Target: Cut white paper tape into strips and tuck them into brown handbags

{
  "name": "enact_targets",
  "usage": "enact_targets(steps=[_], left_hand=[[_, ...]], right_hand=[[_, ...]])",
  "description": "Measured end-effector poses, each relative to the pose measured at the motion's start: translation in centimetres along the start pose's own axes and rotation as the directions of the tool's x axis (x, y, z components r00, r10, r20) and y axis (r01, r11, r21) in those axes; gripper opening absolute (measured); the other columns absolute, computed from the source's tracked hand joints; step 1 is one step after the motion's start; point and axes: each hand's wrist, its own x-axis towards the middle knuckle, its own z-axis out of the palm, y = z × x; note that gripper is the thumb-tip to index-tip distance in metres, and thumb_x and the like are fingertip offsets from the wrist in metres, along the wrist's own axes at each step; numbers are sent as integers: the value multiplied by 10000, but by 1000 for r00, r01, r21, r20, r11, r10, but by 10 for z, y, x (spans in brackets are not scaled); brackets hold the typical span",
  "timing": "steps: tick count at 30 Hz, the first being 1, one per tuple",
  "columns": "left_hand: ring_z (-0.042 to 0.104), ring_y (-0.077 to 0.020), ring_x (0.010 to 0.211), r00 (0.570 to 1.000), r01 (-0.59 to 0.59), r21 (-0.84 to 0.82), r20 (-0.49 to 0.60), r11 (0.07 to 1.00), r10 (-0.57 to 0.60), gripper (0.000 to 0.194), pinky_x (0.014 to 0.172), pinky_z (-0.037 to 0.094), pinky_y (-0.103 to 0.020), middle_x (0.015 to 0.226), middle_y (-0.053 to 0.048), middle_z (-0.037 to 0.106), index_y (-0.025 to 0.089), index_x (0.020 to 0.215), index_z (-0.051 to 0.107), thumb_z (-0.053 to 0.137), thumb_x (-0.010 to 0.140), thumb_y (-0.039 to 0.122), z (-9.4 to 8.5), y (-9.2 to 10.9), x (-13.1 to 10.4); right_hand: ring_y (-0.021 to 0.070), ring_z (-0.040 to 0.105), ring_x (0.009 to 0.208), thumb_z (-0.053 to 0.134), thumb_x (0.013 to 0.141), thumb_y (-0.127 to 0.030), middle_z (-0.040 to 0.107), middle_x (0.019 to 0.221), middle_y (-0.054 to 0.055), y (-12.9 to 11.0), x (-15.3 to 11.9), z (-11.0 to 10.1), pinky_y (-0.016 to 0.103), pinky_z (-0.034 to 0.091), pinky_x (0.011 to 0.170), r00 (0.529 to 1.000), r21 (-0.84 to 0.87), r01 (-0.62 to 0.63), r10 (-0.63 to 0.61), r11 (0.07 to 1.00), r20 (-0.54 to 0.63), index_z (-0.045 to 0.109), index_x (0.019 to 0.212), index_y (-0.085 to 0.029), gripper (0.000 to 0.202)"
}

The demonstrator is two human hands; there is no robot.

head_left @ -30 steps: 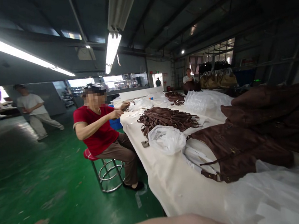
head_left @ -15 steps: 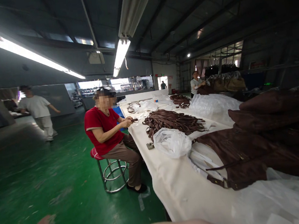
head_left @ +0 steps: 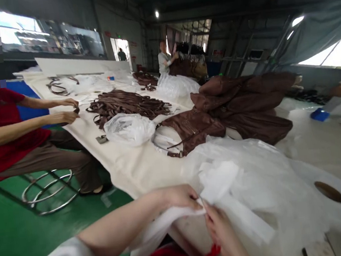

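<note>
Some white material in both hands

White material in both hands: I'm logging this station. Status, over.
Left hand and right hand pinching white material. Hands close together. Loose translucent plastic just beyond.

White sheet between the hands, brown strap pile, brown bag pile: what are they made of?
White sheet: maybe thin plastic film or tissue, matt; it folds limply, but blur leaves it open.
Brown strap pile: likely leather or imitation; smooth strips, low sheen.
Brown bag pile: soft leather-like or fabric, dull; slumped folds.
</note>
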Motion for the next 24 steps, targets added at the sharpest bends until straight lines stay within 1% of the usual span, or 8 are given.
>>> enact_targets(steps=[2, 6, 10, 13, 16, 19, 22, 24], left_hand=[[416, -91, 481, 998, -58, 127, -25, 990, 61, 269, 459, 315, -205, 518, 42, 489, 140, 652, 667, 742, 657, 398, -2, 9, -2], [359, -72, 517, 997, -66, 134, -28, 989, 71, 259, 481, 255, -200, 523, 54, 461, 128, 651, 664, 757, 650, 370, -8, 10, -4], [435, -95, 547, 996, -74, -12, -60, 997, 73, 439, 506, 335, -204, 608, 36, 519, 138, 784, 676, 711, 687, 565, -4, -5, -9], [440, -98, 552, 990, -107, -98, -101, 989, 97, 534, 513, 382, -213, 627, 35, 509, 140, 812, 660, 725, 641, 642, -6, -13, -5], [440, -93, 561, 985, -143, -156, -117, 977, 125, 543, 516, 384, -208, 643, 31, 510, 138, 815, 653, 736, 637, 644, -7, -14, -4], [444, -89, 605, 977, -194, -169, -124, 966, 174, 501, 544, 364, -193, 681, 24, 532, 134, 829, 661, 741, 673, 603, -7, -14, -7], [430, -81, 619, 972, -223, -169, -117, 960, 205, 471, 561, 344, -184, 698, 26, 537, 129, 842, 665, 737, 703, 573, -7, -16, -10], [409, -74, 594, 973, -219, -174, -109, 960, 202, 469, 541, 329, -183, 678, 32, 521, 128, 850, 663, 733, 711, 570, -7, -17, -10]], right_hand=[[34, 136, 318, 667, 664, -700, 212, 384, -132, -14, -5, -3, 173, 81, 302, 998, 67, -50, 48, 996, 37, 367, 546, -236, 565], [30, 146, 287, 641, 716, -680, 243, 393, -137, -39, 11, -28, 173, 87, 290, 998, 247, -52, 45, 968, 33, 456, 637, -217, 505], [18, 204, 290, 658, 712, -654, 348, 447, -128, -58, 38, -52, 162, 141, 288, 991, 361, 60, -10, 931, -137, 508, 711, -195, 483], [18, 209, 286, 623, 738, -662, 332, 445, -134, -66, 56, -65, 158, 161, 287, 968, 351, 145, -59, 925, -245, 491, 706, -195, 486], [26, 187, 277, 654, 720, -659, 282, 421, -150, -59, 56, -67, 160, 125, 280, 965, 303, 147, -68, 942, -254, 556, 787, -176, 498], [33, 187, 300, 671, 705, -676, 284, 433, -145, -41, 34, -59, 166, 106, 293, 964, 160, 184, -146, 970, -222, 608, 903, -165, 552], [40, 199, 346, 653, 713, -695, 266, 459, -130, -24, 7, -47, 173, 121, 325, 954, 40, 233, -220, 972, -206, 613, 876, -178, 544], [36, 178, 357, 648, 715, -699, 250, 460, -128, -14, -7, -40, 174, 113, 335, 972, 7, 188, -185, 982, -141, 603, 817, -181, 529]])
